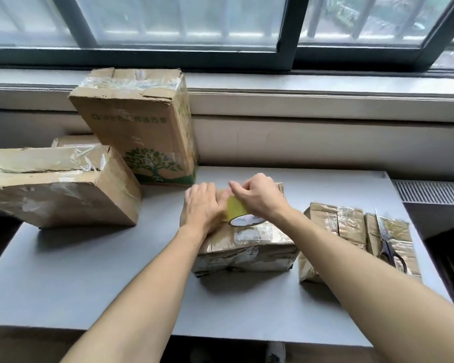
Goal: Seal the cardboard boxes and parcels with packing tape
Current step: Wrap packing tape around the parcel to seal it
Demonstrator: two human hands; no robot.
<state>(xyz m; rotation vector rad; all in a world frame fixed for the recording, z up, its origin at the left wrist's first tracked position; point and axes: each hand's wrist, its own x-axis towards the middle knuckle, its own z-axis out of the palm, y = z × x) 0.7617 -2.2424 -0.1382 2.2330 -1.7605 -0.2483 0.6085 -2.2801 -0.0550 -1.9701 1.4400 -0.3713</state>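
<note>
A taped brown parcel (247,247) lies in the middle of the grey table (89,279). On top of it stands a yellowish roll of packing tape (237,210). My left hand (203,205) lies on the parcel's top, its fingers against the roll's left side. From the right, my right hand (257,195) grips the roll with curled fingers, the thumb and forefinger pinching near its top. The tape's loose end is hidden by my hands.
Black-handled scissors (389,244) lie on two taped parcels (336,226) at the right table edge. A flat box (55,184) sits at the left, and a tall box with a green tree print (142,132) leans against the window ledge (325,87) behind.
</note>
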